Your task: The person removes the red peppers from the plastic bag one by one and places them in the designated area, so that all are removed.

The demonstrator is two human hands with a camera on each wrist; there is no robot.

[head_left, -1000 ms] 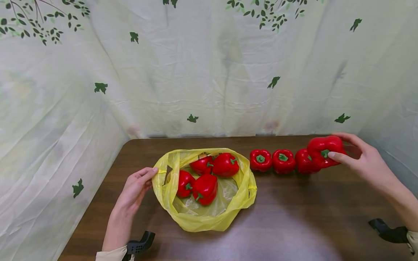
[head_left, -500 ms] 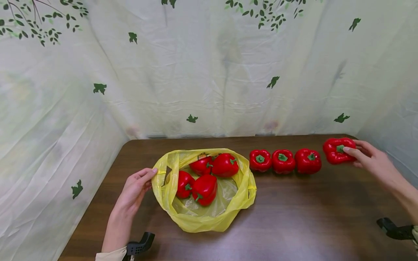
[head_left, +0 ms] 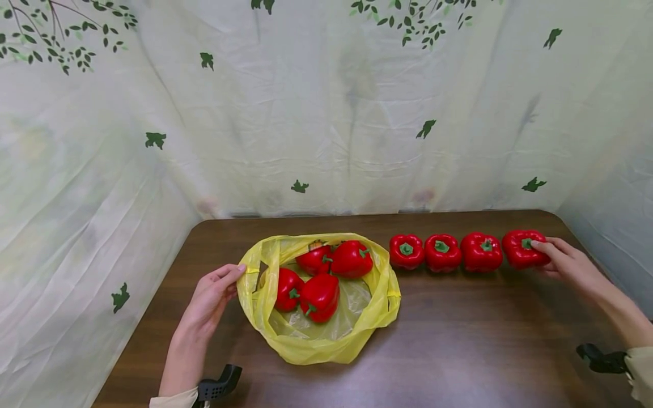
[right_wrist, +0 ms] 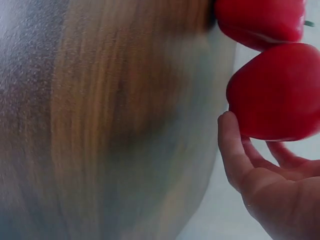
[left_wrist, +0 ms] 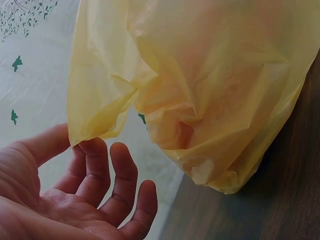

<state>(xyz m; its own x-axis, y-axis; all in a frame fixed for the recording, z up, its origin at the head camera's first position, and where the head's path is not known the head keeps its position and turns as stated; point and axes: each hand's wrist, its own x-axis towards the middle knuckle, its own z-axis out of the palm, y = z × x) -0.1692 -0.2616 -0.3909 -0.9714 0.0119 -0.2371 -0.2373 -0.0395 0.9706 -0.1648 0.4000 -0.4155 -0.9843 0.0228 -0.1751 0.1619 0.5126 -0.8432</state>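
bag rim (head_left: 248,281) pinched in our left hand (head_left: 214,292), end pepper (head_left: 519,252) gripped in our right hand (head_left: 571,265), we could nudge its neighbour (head_left: 480,255) if our release drags sideways.

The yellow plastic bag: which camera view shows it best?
Head view: it shows the yellow plastic bag from above, open, with four red bell peppers inside. The left wrist view shows part of its outside, pinched by the left hand; the right wrist view, none.
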